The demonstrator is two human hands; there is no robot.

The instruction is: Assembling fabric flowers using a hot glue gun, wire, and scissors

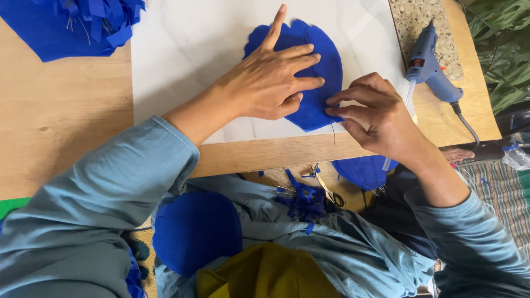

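Note:
A scalloped piece of blue felt (326, 60) lies on a white marbled board (182, 49). My left hand (270, 77) lies flat on the felt with fingers spread and presses it down. At the near right edge of the felt my right hand (375, 113) pinches the fabric between thumb and fingertips. A thin wire or thread hangs below that edge.
A blue glue gun (430, 69) with a glue stick lies right of the board on the wooden table (61, 116). Blue felt scraps (77, 25) pile up at the far left. Scissors (326, 190) and more blue felt pieces (196, 229) rest in my lap.

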